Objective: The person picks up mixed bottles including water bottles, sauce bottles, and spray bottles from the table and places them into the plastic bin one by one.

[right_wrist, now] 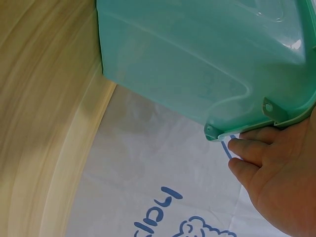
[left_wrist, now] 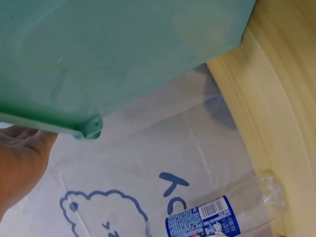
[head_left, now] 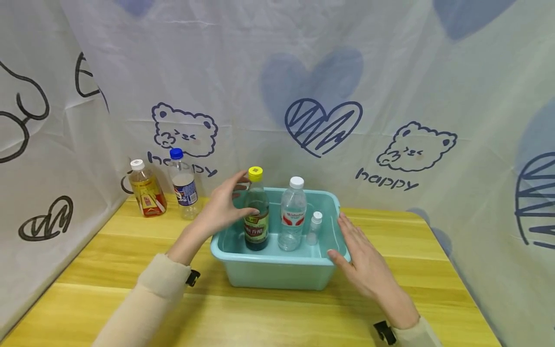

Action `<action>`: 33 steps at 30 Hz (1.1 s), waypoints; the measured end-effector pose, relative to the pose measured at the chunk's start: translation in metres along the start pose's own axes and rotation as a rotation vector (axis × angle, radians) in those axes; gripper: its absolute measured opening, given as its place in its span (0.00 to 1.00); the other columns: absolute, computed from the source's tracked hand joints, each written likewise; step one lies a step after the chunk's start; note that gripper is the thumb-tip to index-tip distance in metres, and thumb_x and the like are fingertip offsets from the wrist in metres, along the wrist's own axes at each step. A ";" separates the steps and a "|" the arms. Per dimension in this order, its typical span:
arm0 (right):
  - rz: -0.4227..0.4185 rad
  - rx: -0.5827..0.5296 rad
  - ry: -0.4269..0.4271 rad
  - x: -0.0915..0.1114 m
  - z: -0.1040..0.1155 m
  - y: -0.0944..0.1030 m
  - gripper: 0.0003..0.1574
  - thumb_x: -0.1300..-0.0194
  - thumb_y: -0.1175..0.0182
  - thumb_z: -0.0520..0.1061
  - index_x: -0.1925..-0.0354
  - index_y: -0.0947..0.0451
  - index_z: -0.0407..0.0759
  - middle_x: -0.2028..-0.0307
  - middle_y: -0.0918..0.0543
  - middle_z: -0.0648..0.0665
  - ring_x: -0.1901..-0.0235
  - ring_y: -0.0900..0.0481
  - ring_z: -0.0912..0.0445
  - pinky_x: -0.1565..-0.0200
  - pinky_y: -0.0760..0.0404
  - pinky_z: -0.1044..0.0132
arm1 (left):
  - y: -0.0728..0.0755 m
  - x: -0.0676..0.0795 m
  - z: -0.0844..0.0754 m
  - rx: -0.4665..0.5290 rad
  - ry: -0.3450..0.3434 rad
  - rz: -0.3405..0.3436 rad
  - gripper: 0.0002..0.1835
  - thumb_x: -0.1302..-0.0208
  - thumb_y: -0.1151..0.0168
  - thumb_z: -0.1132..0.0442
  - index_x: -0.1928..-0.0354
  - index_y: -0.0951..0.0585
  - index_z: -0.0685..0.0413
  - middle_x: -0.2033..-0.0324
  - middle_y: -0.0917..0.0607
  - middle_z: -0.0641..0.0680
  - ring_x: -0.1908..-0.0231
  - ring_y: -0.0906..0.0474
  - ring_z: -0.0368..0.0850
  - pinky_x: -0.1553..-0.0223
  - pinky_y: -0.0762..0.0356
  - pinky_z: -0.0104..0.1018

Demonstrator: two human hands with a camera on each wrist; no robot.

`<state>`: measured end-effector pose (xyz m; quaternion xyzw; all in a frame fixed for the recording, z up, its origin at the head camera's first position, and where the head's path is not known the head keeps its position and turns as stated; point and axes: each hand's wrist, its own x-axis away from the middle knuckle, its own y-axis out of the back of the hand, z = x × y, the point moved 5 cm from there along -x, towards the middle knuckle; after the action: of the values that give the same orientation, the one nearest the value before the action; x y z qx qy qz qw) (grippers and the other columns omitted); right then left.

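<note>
A light teal plastic basin (head_left: 277, 274) stands on the wooden table. In it, upright, are a dark sauce bottle (head_left: 256, 224) with a yellow cap, a clear water bottle (head_left: 292, 219) with a white cap, and a small clear bottle (head_left: 314, 229). My left hand (head_left: 223, 205) is over the basin's left rim beside the sauce bottle, thumb and fingers spread apart; the thumb overlaps the bottle, but contact is unclear. Along the right rim lies my right hand (head_left: 364, 260), its fingers straight; in the right wrist view they are close against the basin's edge.
To the left of the basin stand a bottle with a red-and-yellow label (head_left: 148, 193) and a clear bottle with a blue cap (head_left: 185, 190). A patterned white cloth (head_left: 243, 86) hangs behind the wooden table (head_left: 99, 260) and along its sides.
</note>
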<state>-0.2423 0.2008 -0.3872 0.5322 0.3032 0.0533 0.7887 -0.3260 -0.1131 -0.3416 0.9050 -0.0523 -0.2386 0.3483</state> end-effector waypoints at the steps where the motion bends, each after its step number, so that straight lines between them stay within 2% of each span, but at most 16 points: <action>1: 0.001 0.001 -0.001 0.000 0.000 0.000 0.46 0.30 0.52 0.61 0.26 0.56 0.41 0.26 0.55 0.48 0.28 0.52 0.50 0.31 0.46 0.49 | 0.002 0.001 -0.001 0.007 -0.010 -0.022 0.53 0.55 0.23 0.55 0.28 0.44 0.50 0.39 0.29 0.55 0.41 0.29 0.54 0.42 0.27 0.45; 9: 0.000 -0.003 -0.005 0.001 -0.001 0.000 0.46 0.30 0.51 0.60 0.26 0.55 0.41 0.26 0.54 0.47 0.28 0.52 0.50 0.31 0.46 0.50 | 0.023 0.016 0.000 -0.024 -0.086 -0.254 0.48 0.52 0.26 0.49 0.30 0.39 0.49 0.38 0.29 0.54 0.40 0.32 0.51 0.42 0.28 0.47; 15: -0.004 -0.002 0.001 0.000 -0.002 0.000 0.46 0.30 0.50 0.60 0.26 0.55 0.41 0.26 0.54 0.47 0.28 0.51 0.49 0.31 0.45 0.49 | 0.040 0.025 0.015 -0.050 -0.146 -0.483 0.44 0.52 0.25 0.54 0.32 0.35 0.45 0.39 0.28 0.50 0.41 0.31 0.48 0.43 0.27 0.46; 18: -0.008 -0.001 0.004 0.000 -0.002 0.000 0.46 0.31 0.50 0.60 0.26 0.55 0.41 0.26 0.54 0.47 0.28 0.51 0.49 0.32 0.44 0.48 | 0.049 0.030 0.025 -0.042 -0.159 -0.601 0.43 0.52 0.24 0.58 0.32 0.34 0.47 0.39 0.28 0.51 0.40 0.31 0.47 0.42 0.28 0.46; 23: -0.007 -0.001 0.001 0.001 -0.002 0.000 0.46 0.30 0.50 0.60 0.26 0.55 0.41 0.26 0.54 0.47 0.28 0.51 0.49 0.32 0.45 0.48 | 0.061 0.037 0.048 -0.049 -0.132 -0.799 0.42 0.54 0.23 0.61 0.34 0.31 0.50 0.38 0.29 0.55 0.38 0.34 0.47 0.39 0.32 0.45; 26: -0.006 -0.001 -0.001 0.001 -0.002 0.000 0.46 0.30 0.50 0.60 0.26 0.56 0.41 0.26 0.54 0.47 0.28 0.51 0.49 0.31 0.45 0.49 | 0.067 0.039 0.062 -0.038 -0.098 -0.892 0.41 0.54 0.23 0.61 0.35 0.30 0.52 0.38 0.29 0.54 0.37 0.35 0.46 0.36 0.36 0.42; 29: -0.004 -0.003 -0.002 0.001 -0.002 0.000 0.46 0.30 0.50 0.59 0.26 0.56 0.41 0.26 0.54 0.47 0.28 0.51 0.49 0.31 0.45 0.49 | 0.071 0.040 0.074 -0.029 -0.060 -0.948 0.40 0.53 0.24 0.61 0.36 0.30 0.54 0.38 0.30 0.52 0.36 0.37 0.44 0.33 0.41 0.39; 33: -0.005 -0.005 -0.003 0.001 -0.001 0.000 0.46 0.30 0.50 0.60 0.26 0.56 0.41 0.26 0.54 0.48 0.28 0.51 0.50 0.31 0.45 0.49 | 0.075 0.038 0.088 -0.024 0.011 -0.957 0.40 0.51 0.25 0.60 0.34 0.32 0.52 0.37 0.32 0.53 0.35 0.39 0.42 0.33 0.45 0.36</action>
<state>-0.2417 0.2026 -0.3879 0.5297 0.3032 0.0514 0.7904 -0.3284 -0.2325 -0.3642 0.8247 0.3746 -0.3680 0.2099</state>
